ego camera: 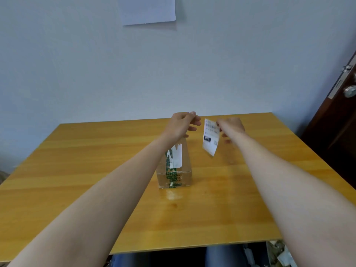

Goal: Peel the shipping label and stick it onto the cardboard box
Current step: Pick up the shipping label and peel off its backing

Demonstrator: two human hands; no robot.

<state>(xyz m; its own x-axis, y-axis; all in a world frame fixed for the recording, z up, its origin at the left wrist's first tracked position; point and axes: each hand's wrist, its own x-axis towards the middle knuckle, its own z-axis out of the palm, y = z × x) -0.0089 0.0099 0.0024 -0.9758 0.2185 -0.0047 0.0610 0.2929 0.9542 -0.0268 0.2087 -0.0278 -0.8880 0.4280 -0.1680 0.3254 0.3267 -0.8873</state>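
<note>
Label (210, 139) in the air, pinched at its upper right edge by the right hand (230, 127), hanging down over the far middle of the table (77, 170). Printed face toward the person; dark block and a small code visible, the rest too blurred to read. Right hand motion-blurred, fingers closed on the label edge

Left hand (182, 124) held up just left of the label, apart from it, fingers loosely spread, gripping nothing. It hovers above the far end of the cardboard box (176, 166)

Box sits on the table near centre, long side running near to far, below and left of the label. Old white label scrap and green printed tape along its top face. Cannot tell whether the backing is already off the label, or where it has gone

Handling, as I judge it: label is thin, very light, floppy; held by one edge it droops and curls, and a bare adhesive side would catch on itself or on fingers. Best held by two opposite edges, both hands, kept taut, one edge set down first and smoothed across. Box looks small and light, may slide under pressure; a steadying hand on it would help

Sheet of paper (147, 9) on the far wall; door (337, 120) at far right
</note>
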